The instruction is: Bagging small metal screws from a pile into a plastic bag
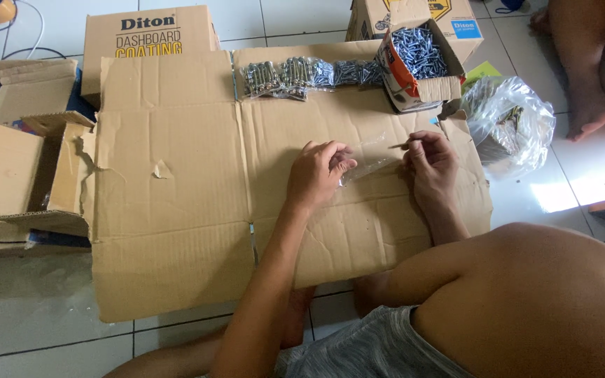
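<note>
Item: small clear plastic bag (364, 162), thin, transparent and crinkled, lying slantwise on the flattened cardboard sheet (176, 210) between the two hands. Contents cannot be made out.

Item: a single slim screw (398, 145), pale, held level just above the bag's upper end.

Containers: an open cardboard box (414, 87) with a torn flap stands at the sheet's far right corner, heaped with loose silvery screws (418, 50). Left of it, a row of filled clear packets of screws (302, 73) lies along the sheet's far edge. A crumpled clear plastic sack (516, 122) rests on the tiled floor (36, 322) just right of the sheet; its contents are unclear. A closed printed carton (150, 35) stands behind the sheet; empty opened cartons (22, 175) lie to the left.

Left hand (316, 175): fingers curled together, pinching the near end of the bag against the cardboard.

Right hand (430, 162): thumb and forefinger closed on the screw, remaining fingers loosely bent, the heel of the hand over the cardboard.

Another person's bare foot (586, 115) rests on the floor at far right.
</note>
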